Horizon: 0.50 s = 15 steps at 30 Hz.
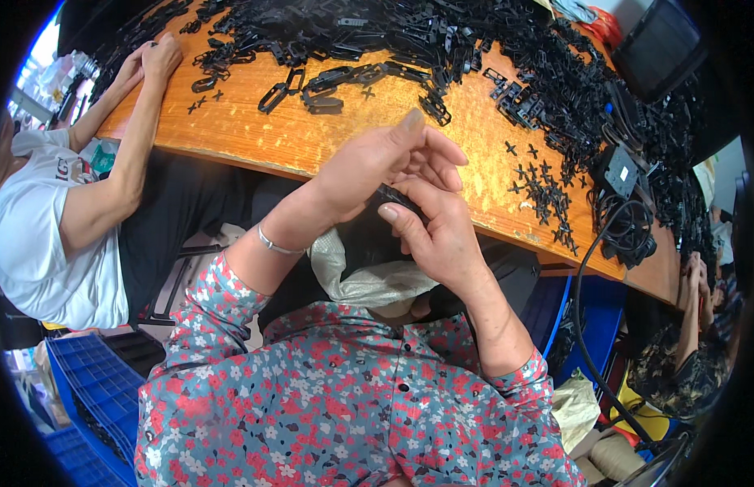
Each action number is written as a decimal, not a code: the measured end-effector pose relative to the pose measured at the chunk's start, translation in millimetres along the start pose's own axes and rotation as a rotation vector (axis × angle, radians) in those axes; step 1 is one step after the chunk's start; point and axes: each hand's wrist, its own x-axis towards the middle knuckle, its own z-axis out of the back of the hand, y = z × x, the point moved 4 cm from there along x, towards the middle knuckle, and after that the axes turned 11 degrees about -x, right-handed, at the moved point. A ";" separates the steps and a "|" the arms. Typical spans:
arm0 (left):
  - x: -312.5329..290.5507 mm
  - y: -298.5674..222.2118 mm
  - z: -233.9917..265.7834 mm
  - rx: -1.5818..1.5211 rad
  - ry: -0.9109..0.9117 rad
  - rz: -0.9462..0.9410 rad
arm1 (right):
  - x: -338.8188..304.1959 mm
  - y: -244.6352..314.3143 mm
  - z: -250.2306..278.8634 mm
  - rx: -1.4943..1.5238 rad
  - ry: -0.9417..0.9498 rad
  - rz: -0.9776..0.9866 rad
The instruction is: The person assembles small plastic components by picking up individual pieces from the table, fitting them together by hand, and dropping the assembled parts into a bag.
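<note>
Both my hands meet just in front of the table's near edge. My left hand is raised, its thumb stretched out and its fingers loosely bent apart from the thumb; I see nothing between them. Right below it, my right hand is closed, thumb toward the fingers, around a small black plastic part. Most of that part is hidden by the two hands, so its exact shape does not show. Ahead on the table lie loose black oblong frames, and to the right several small black cross-shaped pieces.
A big heap of black plastic parts covers the back of the wooden table. A black device with a cable and a dark screen stand at right. One co-worker's hands work at left, another's at right. Blue crates stand at lower left.
</note>
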 end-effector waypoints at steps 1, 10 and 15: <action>1.1 1.7 -2.7 -0.003 0.002 0.002 | -1.4 -2.0 0.1 0.018 0.015 -0.023; -19.8 8.7 -29.6 0.316 0.091 -0.215 | -14.1 9.5 5.0 0.037 -0.031 0.160; -31.0 15.7 -25.0 0.319 -0.055 -0.232 | -16.0 11.5 1.5 0.011 0.021 0.177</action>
